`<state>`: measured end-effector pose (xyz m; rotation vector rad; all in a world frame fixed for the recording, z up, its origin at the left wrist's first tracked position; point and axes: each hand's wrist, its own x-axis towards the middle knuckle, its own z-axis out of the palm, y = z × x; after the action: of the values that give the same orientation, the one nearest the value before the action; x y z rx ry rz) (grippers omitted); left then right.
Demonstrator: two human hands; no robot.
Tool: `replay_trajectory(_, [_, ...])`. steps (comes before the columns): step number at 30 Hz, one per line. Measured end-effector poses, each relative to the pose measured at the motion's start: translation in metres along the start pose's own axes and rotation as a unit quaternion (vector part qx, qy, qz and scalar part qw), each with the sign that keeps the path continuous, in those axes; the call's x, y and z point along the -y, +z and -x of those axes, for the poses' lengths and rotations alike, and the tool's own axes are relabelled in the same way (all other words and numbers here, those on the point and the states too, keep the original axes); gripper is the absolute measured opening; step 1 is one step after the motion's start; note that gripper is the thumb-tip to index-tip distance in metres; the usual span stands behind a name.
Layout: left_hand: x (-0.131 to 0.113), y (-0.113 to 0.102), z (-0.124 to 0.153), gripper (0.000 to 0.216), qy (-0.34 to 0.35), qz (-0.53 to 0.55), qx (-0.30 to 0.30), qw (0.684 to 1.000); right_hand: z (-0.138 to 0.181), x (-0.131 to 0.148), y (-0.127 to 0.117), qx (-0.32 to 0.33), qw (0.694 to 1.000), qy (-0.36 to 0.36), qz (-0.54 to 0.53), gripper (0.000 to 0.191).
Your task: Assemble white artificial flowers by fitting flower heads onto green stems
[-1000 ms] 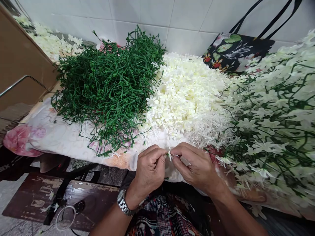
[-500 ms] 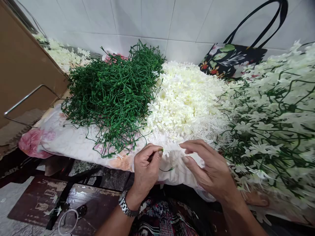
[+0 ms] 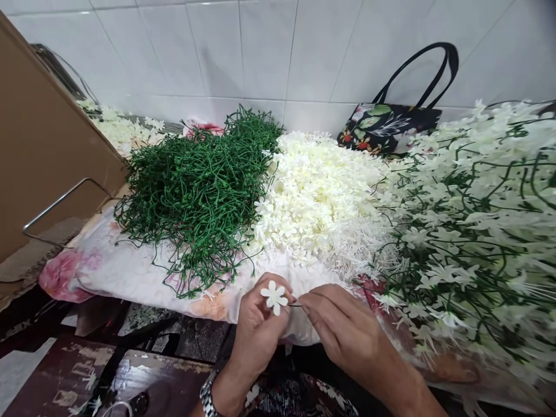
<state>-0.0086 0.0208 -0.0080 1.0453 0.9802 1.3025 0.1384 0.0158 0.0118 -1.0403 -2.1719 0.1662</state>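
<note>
A white artificial flower (image 3: 274, 297) with rounded petals faces up at the fingertips of my left hand (image 3: 256, 330), which is closed around its base. My right hand (image 3: 347, 327) pinches a thin dark stem (image 3: 295, 305) that sticks out just right of the flower. Whatever else lies between the right fingertips is hidden. Behind my left hand is a heap of green plastic stems (image 3: 195, 191). Loose white blossoms (image 3: 317, 185) are piled in the middle, beyond both hands. Finished-looking white flowers on green stems (image 3: 469, 255) lie heaped to the right.
A floral cloth (image 3: 113, 266) covers the work surface. At left stands a cardboard box (image 3: 52, 133) beside a bent metal rod (image 3: 56, 202). A black floral bag (image 3: 386, 130) leans on the tiled wall. Below left is a worn brown wooden stool (image 3: 160, 382).
My right hand has come in to the left and closed on the stem. A white blossom now shows at my left hand. The camera view has tilted up slightly.
</note>
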Motion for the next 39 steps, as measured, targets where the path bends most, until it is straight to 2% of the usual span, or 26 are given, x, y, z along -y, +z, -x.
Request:
replay_trajectory(3, [-0.01,0.003,-0.002,0.01,-0.048,-0.054,0.04,0.997,-0.007,0.006,-0.006,0.012,0.997,-0.06,0.04,0.022])
replay_trajectory(6, [-0.012,0.006,-0.002,0.003,-0.091,-0.073,0.054,0.992,-0.011,0.009,-0.004,0.004,0.997,-0.079,0.015,0.024])
replay_trajectory(10, [-0.004,0.003,-0.002,0.014,-0.095,-0.065,0.014,0.993,-0.011,-0.003,0.001,-0.035,0.998,-0.043,-0.022,0.025])
replay_trajectory(12, [0.001,-0.001,-0.004,0.013,-0.087,-0.049,-0.02,0.995,-0.013,-0.017,0.003,-0.061,0.997,-0.019,0.034,0.021])
replay_trajectory(13, [0.003,-0.002,-0.005,0.013,-0.084,-0.039,-0.032,0.995,-0.014,-0.024,0.005,-0.062,0.993,0.009,0.097,0.016])
replay_trajectory(15, [0.005,-0.005,-0.008,0.013,-0.081,-0.022,-0.047,0.995,-0.017,-0.037,0.01,-0.012,0.974,0.045,0.221,0.015])
replay_trajectory(18, [0.006,-0.006,-0.011,0.012,-0.083,-0.01,-0.054,0.995,-0.02,-0.044,0.016,0.032,0.963,0.054,0.263,0.023])
replay_trajectory(20, [0.008,-0.007,-0.011,0.01,-0.089,-0.003,-0.056,0.994,-0.02,-0.043,0.015,0.031,0.965,0.058,0.252,0.025])
replay_trajectory(22, [0.01,-0.008,-0.011,0.009,-0.086,0.002,-0.059,0.995,-0.018,-0.039,0.011,0.005,0.977,0.07,0.202,0.022])
replay_trajectory(25, [0.013,-0.007,-0.012,0.008,-0.052,0.002,-0.059,0.997,-0.015,-0.032,0.002,-0.026,0.993,0.111,0.03,0.014])
replay_trajectory(27, [0.013,-0.006,-0.013,0.004,-0.025,0.003,-0.053,0.998,-0.013,-0.028,-0.002,-0.013,0.983,0.157,-0.094,0.011])
replay_trajectory(29, [0.012,-0.003,-0.013,0.008,-0.007,0.008,-0.033,0.999,-0.012,-0.023,-0.002,0.001,0.96,0.202,-0.193,0.01])
replay_trajectory(31, [0.01,-0.001,-0.012,0.008,0.01,0.001,-0.003,1.0,-0.011,-0.017,0.001,0.009,0.938,0.232,-0.256,0.013])
replay_trajectory(33, [0.009,0.0,-0.01,0.001,0.028,-0.025,0.014,0.999,-0.008,-0.011,0.005,0.017,0.93,0.246,-0.273,0.016])
replay_trajectory(36, [0.01,-0.002,-0.007,0.009,0.031,-0.056,0.004,0.998,-0.001,-0.007,0.007,0.03,0.958,0.214,-0.187,0.016])
replay_trajectory(39, [0.014,-0.005,-0.007,0.009,0.01,-0.063,-0.024,0.998,0.011,-0.011,0.004,0.021,0.987,0.154,0.03,0.02])
